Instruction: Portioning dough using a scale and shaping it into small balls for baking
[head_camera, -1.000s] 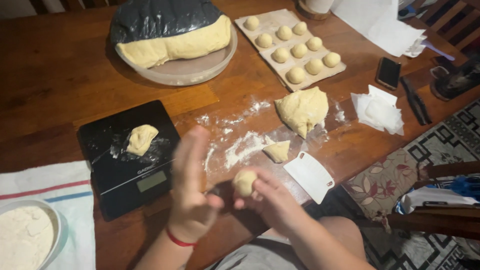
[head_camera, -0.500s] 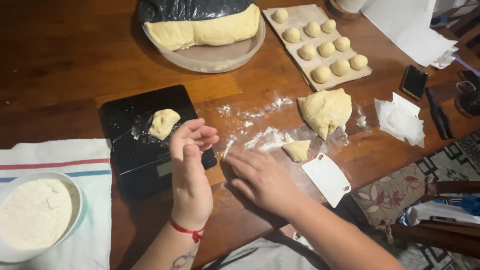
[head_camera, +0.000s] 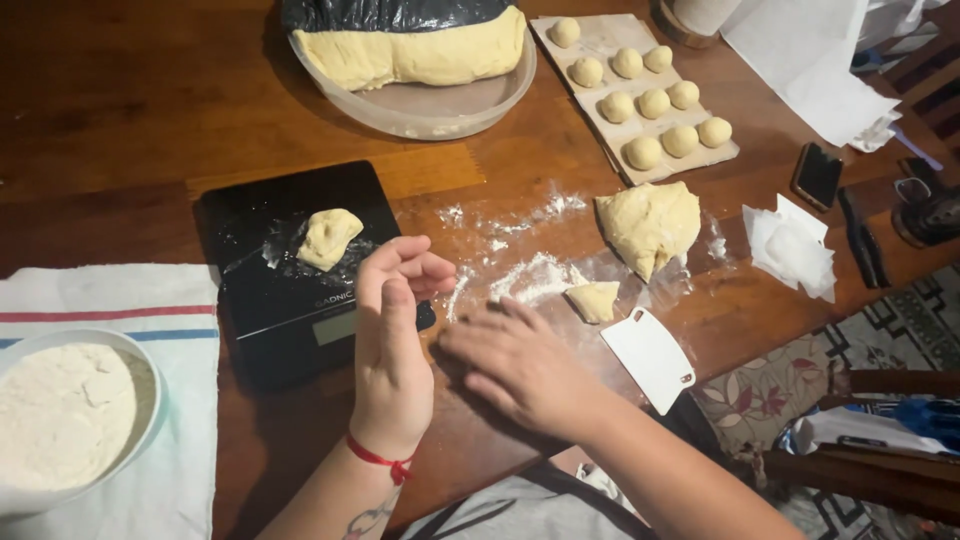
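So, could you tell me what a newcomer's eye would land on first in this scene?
Probably the two hands at the centre: the left hand raised on edge beside the black scale, the right hand flat on the floured table. Next, the tray of dough balls at the top right, and the big dough in a bowl at the top.

Nine dough balls (head_camera: 650, 100) are being counted beyond the right hand (head_camera: 520, 370); three loose dough pieces (head_camera: 650, 225) nearer.

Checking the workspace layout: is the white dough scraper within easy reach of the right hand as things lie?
Probably yes. The right hand lies flat on the table just beside the white dough scraper, with nothing between them.
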